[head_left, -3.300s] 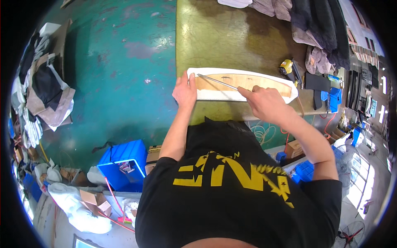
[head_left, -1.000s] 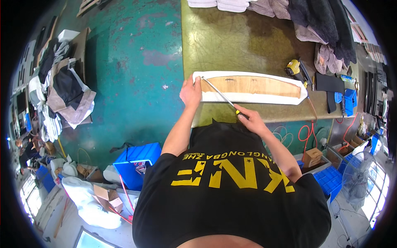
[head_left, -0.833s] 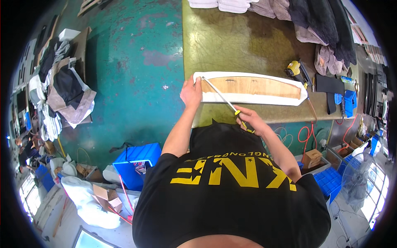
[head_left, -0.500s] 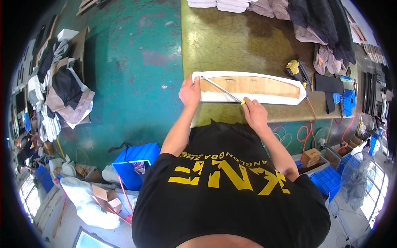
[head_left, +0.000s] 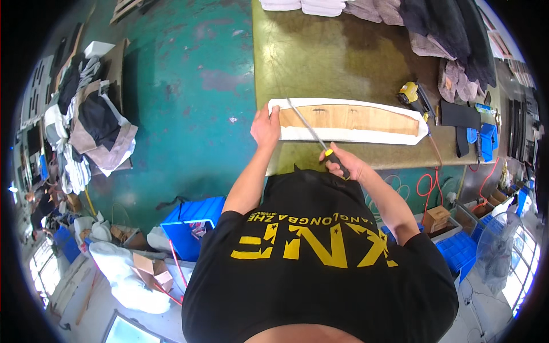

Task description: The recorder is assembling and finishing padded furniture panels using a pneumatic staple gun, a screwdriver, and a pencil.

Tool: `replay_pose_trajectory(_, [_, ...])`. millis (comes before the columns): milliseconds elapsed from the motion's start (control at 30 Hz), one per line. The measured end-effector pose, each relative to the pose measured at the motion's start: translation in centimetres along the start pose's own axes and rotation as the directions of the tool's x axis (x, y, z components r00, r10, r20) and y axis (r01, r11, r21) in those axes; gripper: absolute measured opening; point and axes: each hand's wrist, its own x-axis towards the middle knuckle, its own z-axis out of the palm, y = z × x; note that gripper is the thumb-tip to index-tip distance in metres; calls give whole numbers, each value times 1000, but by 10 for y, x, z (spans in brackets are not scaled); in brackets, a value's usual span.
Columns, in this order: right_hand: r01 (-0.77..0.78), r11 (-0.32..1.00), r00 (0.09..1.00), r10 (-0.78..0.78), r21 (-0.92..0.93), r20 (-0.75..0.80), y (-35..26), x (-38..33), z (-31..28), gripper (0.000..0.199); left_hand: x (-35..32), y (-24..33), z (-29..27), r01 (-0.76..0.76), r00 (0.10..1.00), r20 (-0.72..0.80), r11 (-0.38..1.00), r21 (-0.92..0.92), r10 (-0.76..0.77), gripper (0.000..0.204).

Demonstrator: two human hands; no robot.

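A long board with a bare wooden middle [head_left: 337, 119] and a white fabric border [head_left: 366, 137] folded round it lies on the table in front of me. My left hand [head_left: 265, 128] grips its left end, with the thumb on the white border and the fingers at the outer edge. In my right hand [head_left: 347, 162] is a screwdriver [head_left: 337, 162] with a yellow and black handle and a long metal shaft. The shaft slants up and left across the board, and its tip lies over the white border near my left thumb.
A yellow and black air stapler [head_left: 408, 92] with an orange hose rests beyond the board's right end. Right of it are a black cloth piece [head_left: 459, 116] and a blue bin [head_left: 488, 139]. Folded fabrics [head_left: 452, 34] are heaped at the far right. Blue crates [head_left: 191, 220] stand below the table.
My right hand has drawn slightly down and left, and more of the screwdriver's handle shows. The shaft stands steeper, its tip farther right and higher on the border. My left hand keeps its hold.
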Motion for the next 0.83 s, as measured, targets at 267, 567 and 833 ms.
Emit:
replay_pose_trajectory(267, [177,548,957,-290,-818,12,-41,-58,26,56,-11,-43,-75,-105,994,-47,992,-76,102,47])
replay_pose_trajectory(567, [17,481,995,-96,-876,-34,-74,-59,41,39,-35,-1,-172,382,672,740,834,-397,45,37])
replay_pose_trajectory(833, [-1,409,997,-70,-913,-32,-81,-59,44,34,-66,-2,-177,425,716,698,778,-462,24,23])
